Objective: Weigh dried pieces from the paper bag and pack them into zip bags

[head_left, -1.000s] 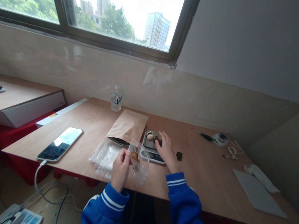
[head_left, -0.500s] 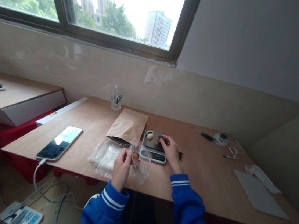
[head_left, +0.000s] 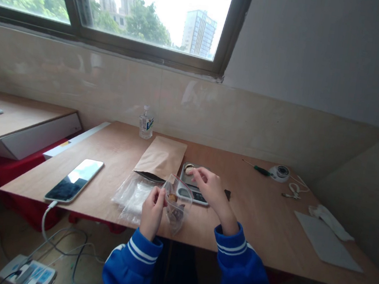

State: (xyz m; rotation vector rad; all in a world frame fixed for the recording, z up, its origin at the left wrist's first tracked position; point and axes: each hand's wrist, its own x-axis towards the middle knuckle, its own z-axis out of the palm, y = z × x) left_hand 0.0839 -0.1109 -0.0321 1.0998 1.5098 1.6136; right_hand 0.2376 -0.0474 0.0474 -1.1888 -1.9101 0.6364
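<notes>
My left hand pinches the rim of a small clear zip bag held upright near the table's front edge; brownish pieces sit inside it. My right hand hovers over a small digital kitchen scale, with its fingers curled round a pale piece on the scale's far left corner. The hand covers most of the platform. A small dark scrap lies on the wood just right of the scale.
A brown paper envelope and a stack of clear bags lie left of the scale. A phone on a cable sits at the left, a small bottle at the back. Screwdriver, tape roll, grey sheet lie right.
My right hand went from the dark piece on the scale to the open bag and is now back at the scale's far left, at the pale piece. The bag now holds more dark pieces.
</notes>
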